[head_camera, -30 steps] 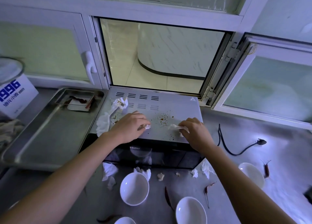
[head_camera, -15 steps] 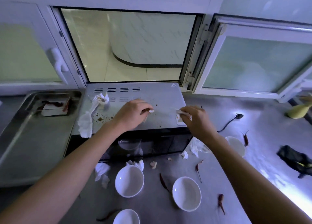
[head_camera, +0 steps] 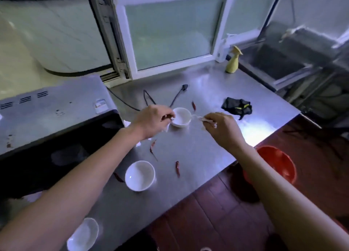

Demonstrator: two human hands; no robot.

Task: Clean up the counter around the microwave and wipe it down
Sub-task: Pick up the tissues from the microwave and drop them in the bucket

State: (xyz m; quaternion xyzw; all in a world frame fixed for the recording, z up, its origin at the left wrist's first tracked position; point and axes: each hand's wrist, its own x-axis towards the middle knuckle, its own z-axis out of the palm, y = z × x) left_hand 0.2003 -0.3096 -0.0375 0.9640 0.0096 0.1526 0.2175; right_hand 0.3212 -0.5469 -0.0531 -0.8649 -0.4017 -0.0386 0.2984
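The microwave stands at the left on the steel counter, its grey top speckled with small stains. My left hand hovers over the counter to the right of the microwave and pinches a small scrap of tissue. My right hand is beside it and pinches a crumpled tissue scrap. Between both hands sits a white bowl. Dried red chillies lie scattered on the counter.
Two more white bowls stand near the counter's front edge. A black cloth and a yellow spray bottle are at the back right, a power cord behind the bowl. A red bin stands on the floor.
Both hands have left the microwave top and moved right over the counter, still pinching tissue scraps. The view has swung right, bringing the black cloth, spray bottle and red bin into sight.
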